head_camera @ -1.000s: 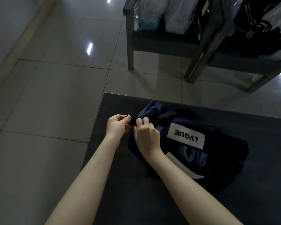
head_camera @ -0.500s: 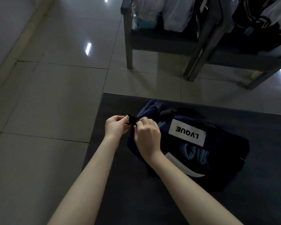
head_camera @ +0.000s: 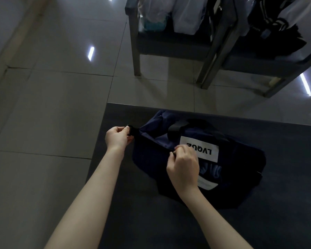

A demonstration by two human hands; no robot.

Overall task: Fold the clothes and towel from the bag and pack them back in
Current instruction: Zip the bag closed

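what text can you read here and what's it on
"LVQU" plus a final letter partly hidden by the right hand: upside down on the white rectangular patch of the dark navy fabric bag.
White strip label lower on the bag: print too small to read.

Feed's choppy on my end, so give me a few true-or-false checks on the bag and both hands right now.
1. The left hand grips one end of the navy bag. True.
2. The right hand lies flat on the table. False: it pinches the bag along its zip line, beside the white label.
3. The bag lies on the floor. False: it rests on the dark table.
4. Clothes are piled on the chairs beyond the table. True.
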